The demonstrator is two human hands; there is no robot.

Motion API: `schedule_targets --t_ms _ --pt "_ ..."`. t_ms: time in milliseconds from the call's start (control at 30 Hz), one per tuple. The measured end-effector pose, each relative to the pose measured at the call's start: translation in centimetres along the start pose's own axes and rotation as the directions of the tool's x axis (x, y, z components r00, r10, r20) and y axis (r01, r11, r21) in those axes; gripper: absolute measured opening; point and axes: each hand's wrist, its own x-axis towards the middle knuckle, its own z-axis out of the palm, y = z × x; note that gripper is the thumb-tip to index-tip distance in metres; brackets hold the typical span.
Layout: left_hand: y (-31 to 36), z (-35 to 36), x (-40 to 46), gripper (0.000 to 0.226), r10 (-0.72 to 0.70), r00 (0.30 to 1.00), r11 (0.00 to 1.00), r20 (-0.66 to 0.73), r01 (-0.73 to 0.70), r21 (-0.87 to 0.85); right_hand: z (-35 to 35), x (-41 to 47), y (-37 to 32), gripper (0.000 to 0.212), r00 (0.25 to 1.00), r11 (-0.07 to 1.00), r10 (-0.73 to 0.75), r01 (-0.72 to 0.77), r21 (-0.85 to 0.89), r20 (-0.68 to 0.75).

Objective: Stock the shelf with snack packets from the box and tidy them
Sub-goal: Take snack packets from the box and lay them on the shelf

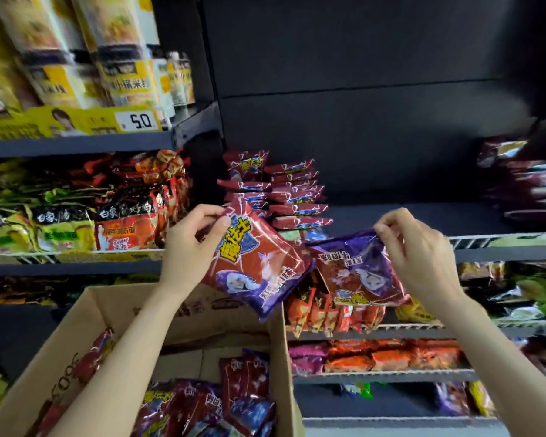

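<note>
Red-and-purple snack packets fill both hands: the left hand [189,250] pinches one packet [256,263] by its top edge, the right hand [420,250] pinches another [356,272] likewise, probably so each hangs flat for stacking. Both hover just in front of the stack [284,193] on the shelf [423,222], above the box [133,313].

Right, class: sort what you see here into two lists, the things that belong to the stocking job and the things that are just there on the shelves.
Part of the job:
left hand, pinching a red packet
right hand, pinching a second packet
cardboard box
packets in the box
stack on the shelf

Just there:
yellow packs
price tag
noodle bags
</note>
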Motion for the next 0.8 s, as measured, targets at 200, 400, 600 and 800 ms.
schedule_targets --t_ms 200,400,600,800 --pt "6.7 7.9 5.4 0.012 0.151 0.988 0.986 -0.020 -0.149 0.078 -3.5 1.0 7.0 0.024 0.997 0.999 0.033 -0.033 -0.009 -0.067" --pt "9.4 17.5 10.6 0.020 0.234 0.972 0.951 -0.006 -0.228 0.209 -5.9 1.4 12.1 0.013 0.988 0.989 0.126 -0.131 -0.062 -0.089" --pt "9.4 23.6 13.6 0.018 0.382 0.924 0.844 0.013 -0.354 0.403 -7.5 1.1 16.4 0.016 0.959 0.959 0.264 -0.273 -0.081 -0.101" --pt "8.1 27.1 14.3 0.009 0.685 0.725 0.593 0.063 -0.606 0.529 -8.1 1.2 17.9 0.018 0.957 0.961 0.265 -0.272 -0.053 -0.117"
